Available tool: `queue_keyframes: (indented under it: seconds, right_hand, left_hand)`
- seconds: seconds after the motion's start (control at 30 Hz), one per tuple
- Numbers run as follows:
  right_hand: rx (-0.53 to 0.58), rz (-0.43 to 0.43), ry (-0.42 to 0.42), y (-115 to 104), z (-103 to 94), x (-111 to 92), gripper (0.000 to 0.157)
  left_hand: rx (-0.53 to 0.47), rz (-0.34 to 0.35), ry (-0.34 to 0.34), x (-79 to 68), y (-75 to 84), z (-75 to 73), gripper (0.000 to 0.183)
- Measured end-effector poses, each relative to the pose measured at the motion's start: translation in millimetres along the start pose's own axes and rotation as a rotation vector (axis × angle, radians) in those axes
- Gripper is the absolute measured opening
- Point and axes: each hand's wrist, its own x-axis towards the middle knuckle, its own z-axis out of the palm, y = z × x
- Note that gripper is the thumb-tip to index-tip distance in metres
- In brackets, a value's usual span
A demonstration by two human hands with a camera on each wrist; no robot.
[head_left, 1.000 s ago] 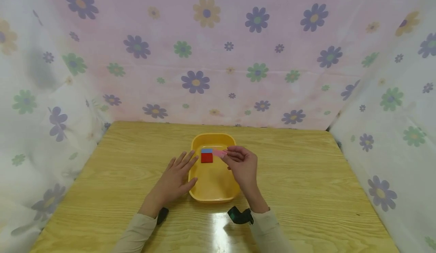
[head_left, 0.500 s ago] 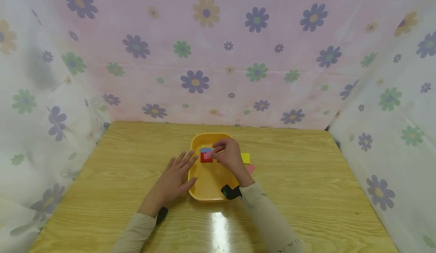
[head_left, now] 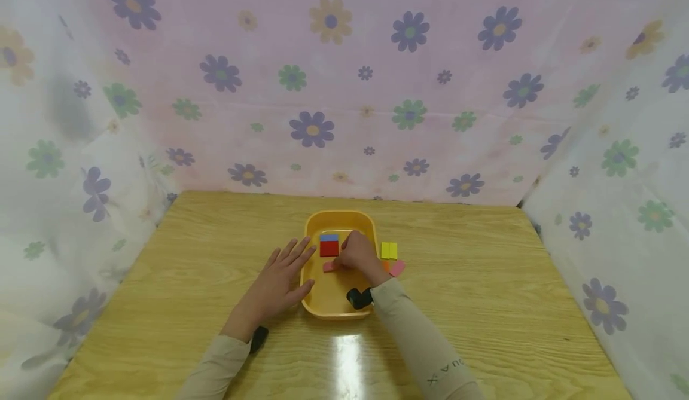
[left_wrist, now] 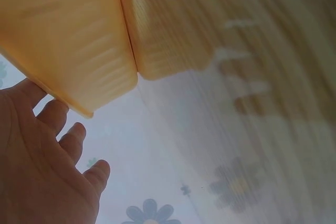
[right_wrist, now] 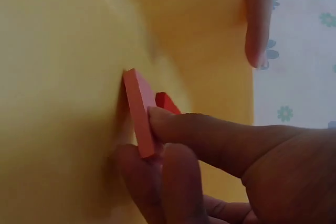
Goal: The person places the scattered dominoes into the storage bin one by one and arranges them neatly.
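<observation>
My right hand (head_left: 357, 253) reaches into a yellow plastic tray (head_left: 328, 298) and pinches a flat pink block (head_left: 328, 266) between thumb and fingers. In the right wrist view this pink block (right_wrist: 139, 114) is held tilted, close over the tray's floor. A red block (head_left: 329, 249) and a blue block (head_left: 329, 238) lie against each other in the tray, just beyond the held piece. My left hand (head_left: 271, 283) has its fingers spread over the tray's left rim. Seen from the left wrist, the fingertips of that hand (left_wrist: 37, 156) lie along the tray's edge.
Right of the tray on the wooden table (head_left: 484, 292) lie two yellow blocks (head_left: 389, 251) side by side. Another pink block (head_left: 398, 268) and an orange block (head_left: 385, 266), partly hidden by the right wrist, lie nearer. A flowered curtain (head_left: 366, 95) surrounds the table's back and sides.
The right hand has carried the pink block from right of the blue and red blocks, across the red one, to the near side of it. The left hand stays at the rim.
</observation>
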Motion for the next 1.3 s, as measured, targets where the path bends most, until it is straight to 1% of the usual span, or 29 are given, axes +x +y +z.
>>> queue_keyframes:
  seconds: [0.07, 0.17, 0.33, 0.37, 0.43, 0.53, 0.63, 0.77, 0.9, 1.0, 1.17, 1.3]
  right_hand:
    - [-0.018, 0.023, 0.008, 2, 0.8, 1, 0.062]
    - [-0.01, 0.044, 0.011, 5, 2.0, 3, 0.059]
    - [0.016, 0.079, 0.025, 6, 3.9, 4, 0.034]
    - [0.019, 0.083, 0.036, 5, 3.7, 3, 0.034]
    - [0.023, 0.088, 0.054, 5, 4.1, 2, 0.046]
    - [0.016, 0.074, 0.084, 4, 5.2, 1, 0.059]
    - [0.005, 0.066, 0.106, 4, 6.2, 1, 0.063]
    - [0.0, 0.071, 0.122, 4, 6.3, 0, 0.055]
    - [0.033, 0.073, 0.111, 5, 7.3, 2, 0.044]
    - [0.064, 0.075, 0.105, 6, 8.6, 4, 0.04]
    - [0.077, 0.074, 0.116, 7, 10.1, 5, 0.041]
    - [0.064, 0.079, 0.117, 6, 11.1, 4, 0.045]
  left_hand:
    - [0.004, 0.009, 0.005, 0.7, -0.3, 0.6, 0.071]
    - [0.003, 0.011, 0.008, 1.0, 0.0, 0.1, 0.071]
    - [0.006, 0.008, 0.004, 1.1, 0.6, 0.4, 0.071]
    - [0.008, 0.008, 0.002, 1.4, 0.9, 0.4, 0.071]
    - [0.013, 0.006, -0.001, 1.6, 1.3, 0.0, 0.071]
    - [0.017, -0.004, -0.004, 0.9, 1.4, -1.1, 0.072]
    - [0.016, -0.008, -0.003, 0.5, 1.2, -1.3, 0.072]
    - [0.01, -0.005, -0.005, 1.2, 1.5, -0.1, 0.072]
    - [-0.003, -0.007, -0.007, 0.8, 1.8, -0.5, 0.072]
    - [-0.004, -0.006, -0.005, 1.0, 2.0, -1.2, 0.072]
    - [0.003, -0.003, -0.016, 1.8, 2.2, -2.4, 0.072]
    - [-0.001, -0.006, -0.024, 1.6, 2.4, -2.8, 0.072]
